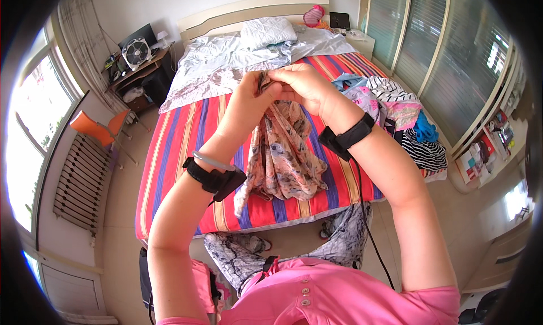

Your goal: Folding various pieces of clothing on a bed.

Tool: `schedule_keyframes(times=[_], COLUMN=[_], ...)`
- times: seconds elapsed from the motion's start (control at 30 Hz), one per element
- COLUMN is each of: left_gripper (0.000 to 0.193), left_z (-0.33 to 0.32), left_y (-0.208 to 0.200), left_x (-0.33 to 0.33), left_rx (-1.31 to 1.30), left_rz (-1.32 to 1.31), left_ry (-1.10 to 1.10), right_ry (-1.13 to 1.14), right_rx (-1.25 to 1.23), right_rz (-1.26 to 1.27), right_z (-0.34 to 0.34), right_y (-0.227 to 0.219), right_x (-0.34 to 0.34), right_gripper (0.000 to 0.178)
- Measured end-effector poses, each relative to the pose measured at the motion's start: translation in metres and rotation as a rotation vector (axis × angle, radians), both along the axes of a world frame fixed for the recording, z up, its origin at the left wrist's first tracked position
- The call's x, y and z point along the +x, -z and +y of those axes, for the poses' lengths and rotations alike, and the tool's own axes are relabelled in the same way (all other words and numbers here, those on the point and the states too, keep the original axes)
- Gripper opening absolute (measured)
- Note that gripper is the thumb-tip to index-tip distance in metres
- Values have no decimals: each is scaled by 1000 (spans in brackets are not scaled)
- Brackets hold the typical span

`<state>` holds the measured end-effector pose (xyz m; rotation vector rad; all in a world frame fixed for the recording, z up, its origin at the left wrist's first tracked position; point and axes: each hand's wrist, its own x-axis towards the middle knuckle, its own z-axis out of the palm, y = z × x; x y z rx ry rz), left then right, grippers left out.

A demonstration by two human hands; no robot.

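Two hands, the left hand (249, 96) and the right hand (305, 87), are held close together above the red striped bed (178, 144), their fingers bent inward and meeting. Neither is spread: the gathered top of a patterned cloth (285, 155) is pinched by both, though which fingertips press on it cannot be told, since the grip is partly hidden by the hands themselves. A small dark patch is seen between the fingers; whether it belongs to the cloth cannot be made out. Below the hands, the cloth is draped in loose folds, its lower part spread near the foot of the bed. A black band is worn on each wrist, with a grey bracelet (213, 161) just beside the left one. To the right, well apart from the hands, heaped clothes (403, 111) are seen on the bed.
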<state>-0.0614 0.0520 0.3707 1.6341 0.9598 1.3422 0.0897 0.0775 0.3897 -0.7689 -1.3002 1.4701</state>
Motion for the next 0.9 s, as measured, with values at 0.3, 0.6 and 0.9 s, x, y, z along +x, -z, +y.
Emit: schedule_keyframes(times=[0.3, 0.6, 0.9], left_gripper=[16, 17, 22], left_z=[-4, -2, -6], left_y=[-18, -58, -56], left_x=[-15, -68, -115], left_rx=[56, 205, 232], left_rz=[-27, -145, -42], left_ry=[133, 123, -88], right_ry=[-110, -456, -41], right_rx=[777, 405, 467], right_rz=[-317, -1002, -581], right_z=[5, 0, -7], right_y=[-15, 4, -17], right_x=[16, 74, 112], right_gripper=[53, 37, 29])
